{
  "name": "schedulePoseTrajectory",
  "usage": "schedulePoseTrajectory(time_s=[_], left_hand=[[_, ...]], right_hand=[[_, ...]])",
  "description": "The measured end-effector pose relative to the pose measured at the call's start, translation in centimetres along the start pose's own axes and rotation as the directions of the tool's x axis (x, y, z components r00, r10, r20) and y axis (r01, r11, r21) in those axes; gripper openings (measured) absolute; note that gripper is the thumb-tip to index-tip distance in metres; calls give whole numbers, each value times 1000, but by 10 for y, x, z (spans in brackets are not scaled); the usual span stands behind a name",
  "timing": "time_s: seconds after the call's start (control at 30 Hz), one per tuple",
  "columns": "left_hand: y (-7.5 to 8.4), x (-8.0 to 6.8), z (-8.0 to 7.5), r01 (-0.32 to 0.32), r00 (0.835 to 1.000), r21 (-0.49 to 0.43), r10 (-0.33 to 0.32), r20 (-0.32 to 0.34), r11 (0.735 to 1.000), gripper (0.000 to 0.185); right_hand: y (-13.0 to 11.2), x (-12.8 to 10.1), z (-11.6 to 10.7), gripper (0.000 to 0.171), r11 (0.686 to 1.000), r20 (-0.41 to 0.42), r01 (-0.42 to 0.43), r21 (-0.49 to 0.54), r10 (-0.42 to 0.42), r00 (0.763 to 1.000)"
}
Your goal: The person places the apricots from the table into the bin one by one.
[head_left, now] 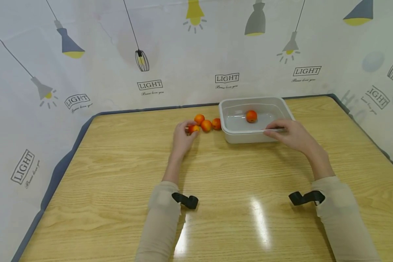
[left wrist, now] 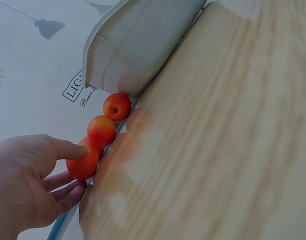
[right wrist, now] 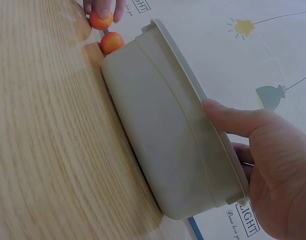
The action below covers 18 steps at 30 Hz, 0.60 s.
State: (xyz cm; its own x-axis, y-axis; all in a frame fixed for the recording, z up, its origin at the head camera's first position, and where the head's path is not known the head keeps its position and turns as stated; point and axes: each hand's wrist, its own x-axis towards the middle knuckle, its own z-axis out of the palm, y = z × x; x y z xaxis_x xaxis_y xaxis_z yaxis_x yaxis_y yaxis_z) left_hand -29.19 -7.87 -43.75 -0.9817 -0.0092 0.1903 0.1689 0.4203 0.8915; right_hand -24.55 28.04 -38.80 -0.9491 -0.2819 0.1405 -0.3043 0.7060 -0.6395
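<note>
My left hand (head_left: pixel 182 140) curls its thumb and fingers around a small, round orange-red fruit (left wrist: pixel 81 167) at the left end of a cluster on the table. Close to it lie more fruits of the same kind: one behind (head_left: pixel 199 119), one in the middle (head_left: pixel 206 126) and one against the container's left side (head_left: pixel 217 124). The light grey rectangular container (head_left: pixel 245 138) stands upright and uncovered, with a single fruit (head_left: pixel 251 116) inside. At its front right, my right hand (head_left: pixel 289 134) pinches the rim, thumb outside and fingers over the inner side.
The wood-grain table (head_left: pixel 118 189) has a dark blue edge (head_left: pixel 144 110) at the back. Behind it hangs a pale sheet (head_left: pixel 183 62) printed with lamps. Each sleeve carries a black strap mount, on the left wrist (head_left: pixel 185 201) and the right wrist (head_left: pixel 306 198).
</note>
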Motion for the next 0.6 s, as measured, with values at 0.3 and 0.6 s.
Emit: schedulePoseTrajectory(time_s=[0.3,0.6], left_hand=[[1,0,0,-12,999,-40,10,-45,999,28],[9,2,0,-39,997,-121,30,-76,992,28]], right_hand=[[0,0,0,32,1000,-4,-4,3,4,1000],[1,0,0,31,1000,-8,3,0,-3,1000]])
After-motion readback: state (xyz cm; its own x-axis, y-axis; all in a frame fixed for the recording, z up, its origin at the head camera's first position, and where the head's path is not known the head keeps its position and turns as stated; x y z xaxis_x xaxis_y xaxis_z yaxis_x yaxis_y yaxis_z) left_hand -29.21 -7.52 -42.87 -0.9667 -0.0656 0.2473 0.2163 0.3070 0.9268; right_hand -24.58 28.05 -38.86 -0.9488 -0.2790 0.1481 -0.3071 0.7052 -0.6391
